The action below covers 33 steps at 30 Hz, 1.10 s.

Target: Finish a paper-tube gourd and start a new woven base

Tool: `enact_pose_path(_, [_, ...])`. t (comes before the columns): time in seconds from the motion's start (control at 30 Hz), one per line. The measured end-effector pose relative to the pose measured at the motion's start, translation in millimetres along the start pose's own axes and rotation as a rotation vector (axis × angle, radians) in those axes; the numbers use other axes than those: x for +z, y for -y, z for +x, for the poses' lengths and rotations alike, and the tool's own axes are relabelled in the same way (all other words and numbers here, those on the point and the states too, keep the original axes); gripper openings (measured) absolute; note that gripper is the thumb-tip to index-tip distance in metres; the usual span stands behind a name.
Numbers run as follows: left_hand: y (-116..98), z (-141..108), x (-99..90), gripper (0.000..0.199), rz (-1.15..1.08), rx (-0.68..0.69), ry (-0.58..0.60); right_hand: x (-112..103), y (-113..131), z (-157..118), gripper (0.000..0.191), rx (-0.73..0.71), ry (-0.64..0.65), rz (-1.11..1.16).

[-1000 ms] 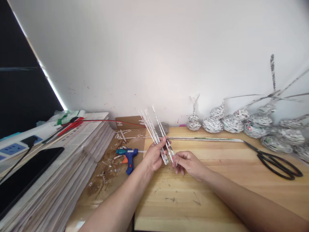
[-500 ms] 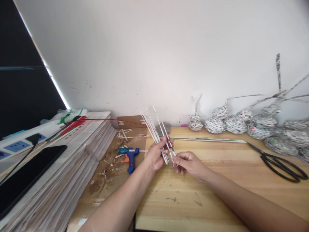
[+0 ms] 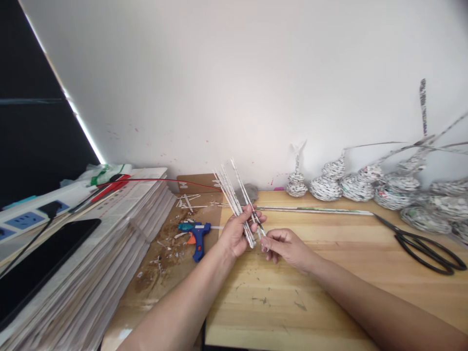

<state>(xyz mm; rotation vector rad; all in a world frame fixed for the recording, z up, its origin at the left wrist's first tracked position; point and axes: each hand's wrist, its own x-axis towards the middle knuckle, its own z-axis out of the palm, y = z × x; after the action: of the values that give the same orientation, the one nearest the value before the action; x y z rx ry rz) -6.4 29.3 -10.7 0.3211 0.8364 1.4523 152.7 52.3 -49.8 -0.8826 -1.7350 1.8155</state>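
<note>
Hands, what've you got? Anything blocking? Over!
Left hand: holding thin white paper sticks. Right hand: pinching some low down. Nearby: blue plastic glue gun, left side.

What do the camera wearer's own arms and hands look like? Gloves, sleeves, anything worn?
No gloves on the left hand or right hand. No sleeve, watch, bracelet or cable shows on the left arm or right arm. Some fingers are hidden, so rings: cannot tell.

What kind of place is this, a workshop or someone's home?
Probably a small paper-craft work corner, though whether it's at home I can't tell: woven paper gourds, a glue gun and big scissors sit on the table.
</note>
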Motion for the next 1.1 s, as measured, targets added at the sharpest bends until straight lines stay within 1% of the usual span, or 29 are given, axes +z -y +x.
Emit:
enact_pose_path(0.3, [-0.1,1.2,-2.4,0.008,-0.035,-0.029,0.014,-0.7,-0.9,0.0,0.046,-0.006,0.006,0.011])
enact_pose_path(0.7, [0.2,2.1,-3.0,0.012,-0.044,-0.039,0.032,-0.8,-1.6,0.2,0.046,-0.005,0.006,0.024])
enact_pose_path(0.97, [-1.6,2.1,-1.6,0.013,-0.024,-0.041,-0.020,0.1,-2.2,-0.4,0.045,-0.019,-0.009,0.033])
enact_pose_path(1.1, [-1.5,2.2,-1.8,0.012,-0.025,-0.035,-0.012,0.3,-2.0,-0.6,0.045,-0.012,-0.008,0.033])
